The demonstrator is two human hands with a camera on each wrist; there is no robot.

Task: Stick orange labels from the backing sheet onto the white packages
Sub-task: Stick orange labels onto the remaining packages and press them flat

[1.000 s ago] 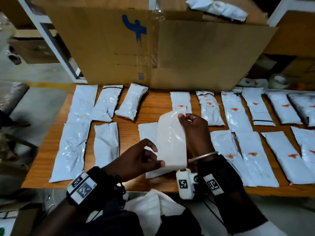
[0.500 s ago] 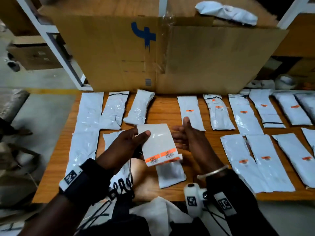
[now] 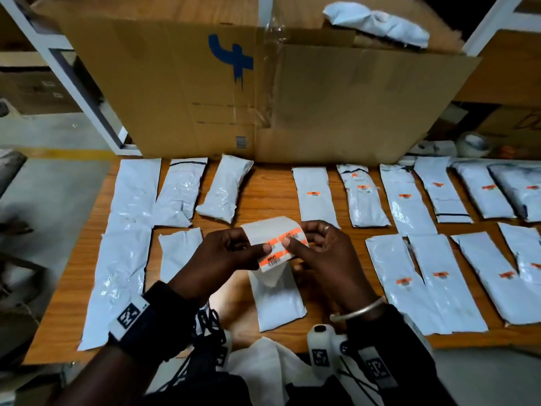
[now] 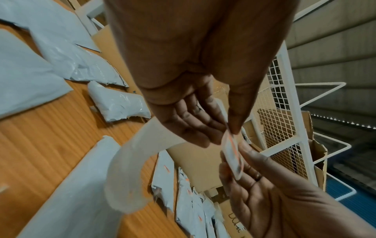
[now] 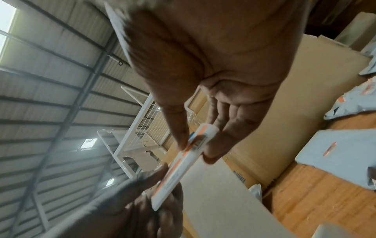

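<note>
Both hands hold a white backing sheet (image 3: 266,227) with orange labels (image 3: 273,260) above the table's middle. My left hand (image 3: 265,249) pinches its left side between thumb and fingers. My right hand (image 3: 288,243) pinches its right side, thumb on an orange label. The wrist views show the sheet edge-on (image 4: 231,154) (image 5: 177,169) between both pinches, its free end curling down. An unlabelled white package (image 3: 278,303) lies under the hands. More unlabelled packages (image 3: 128,200) lie to the left; packages with orange labels (image 3: 314,194) fill the right side.
A large cardboard box (image 3: 263,92) stands along the back of the wooden table (image 3: 269,186), with a white bundle (image 3: 377,23) on top. A tape roll (image 3: 474,145) sits at the back right. White wire racks (image 4: 284,112) stand behind.
The sheet has turned from its blank back to its label side. My right hand, open beside it half a second ago, now pinches it together with the left.
</note>
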